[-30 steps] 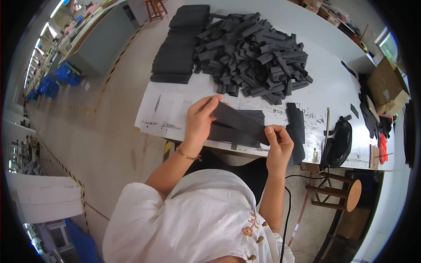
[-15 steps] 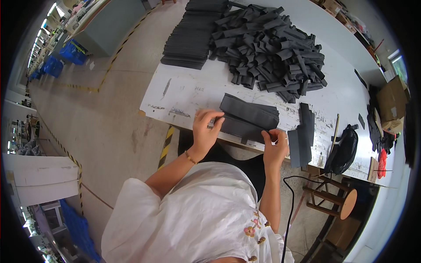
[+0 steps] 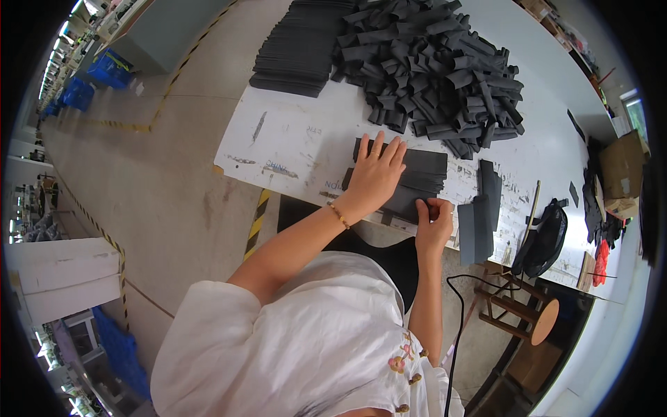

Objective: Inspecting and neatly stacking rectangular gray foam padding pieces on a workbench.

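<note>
Several flat black fabric strips (image 3: 425,164) lie in a short stack near the front edge of the table. My left hand (image 3: 376,172) rests across their left part, palm down with fingers stretched out. Closest to me is another black strip (image 3: 401,203), partly under that hand. At its right end, my right hand (image 3: 435,221) pinches the corner between thumb and fingers. My left hand hides part of the strips.
The white table (image 3: 264,142) holds a neat black stack (image 3: 295,52) and a heap of loose folded black pieces (image 3: 438,76) behind. Grey-black strips (image 3: 475,229) overhang the front edge at right, near a black bag (image 3: 543,240). A wooden stool (image 3: 545,321) stands below.
My left hand has gone from pinching near the front strip's left end to lying flat farther forward across the strips. My right hand keeps its pinch at the right end.
</note>
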Action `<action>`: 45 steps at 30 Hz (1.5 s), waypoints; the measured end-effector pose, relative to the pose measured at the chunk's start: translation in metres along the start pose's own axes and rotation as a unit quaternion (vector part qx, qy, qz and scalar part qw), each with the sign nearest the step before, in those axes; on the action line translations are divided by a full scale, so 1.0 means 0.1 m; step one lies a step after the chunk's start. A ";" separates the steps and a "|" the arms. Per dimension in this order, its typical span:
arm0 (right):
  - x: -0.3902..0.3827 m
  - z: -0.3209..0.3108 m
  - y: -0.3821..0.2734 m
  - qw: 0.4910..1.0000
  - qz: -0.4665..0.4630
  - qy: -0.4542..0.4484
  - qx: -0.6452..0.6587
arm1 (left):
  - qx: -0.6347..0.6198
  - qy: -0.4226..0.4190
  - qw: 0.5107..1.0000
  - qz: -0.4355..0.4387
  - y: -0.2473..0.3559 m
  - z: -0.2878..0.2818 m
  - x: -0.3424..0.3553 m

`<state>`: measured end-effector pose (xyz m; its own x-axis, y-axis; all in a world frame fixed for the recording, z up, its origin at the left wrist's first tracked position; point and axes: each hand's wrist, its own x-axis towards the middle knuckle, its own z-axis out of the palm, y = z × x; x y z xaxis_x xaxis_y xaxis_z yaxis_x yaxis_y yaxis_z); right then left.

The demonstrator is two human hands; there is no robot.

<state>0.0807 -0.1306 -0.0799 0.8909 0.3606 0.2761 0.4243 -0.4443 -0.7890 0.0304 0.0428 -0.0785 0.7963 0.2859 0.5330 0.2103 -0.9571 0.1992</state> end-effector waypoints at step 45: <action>1.47 0.29 -0.37 0.743 -0.026 -0.606 -0.284 | -0.239 0.098 0.966 0.021 0.16 -0.17 -0.88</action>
<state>0.1914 -0.0369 -0.0256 0.2170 0.7101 -0.6699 0.7593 -0.5540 -0.3413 -0.0465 0.0032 -0.1084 0.6653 0.2962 0.6853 -0.1424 -0.8508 0.5059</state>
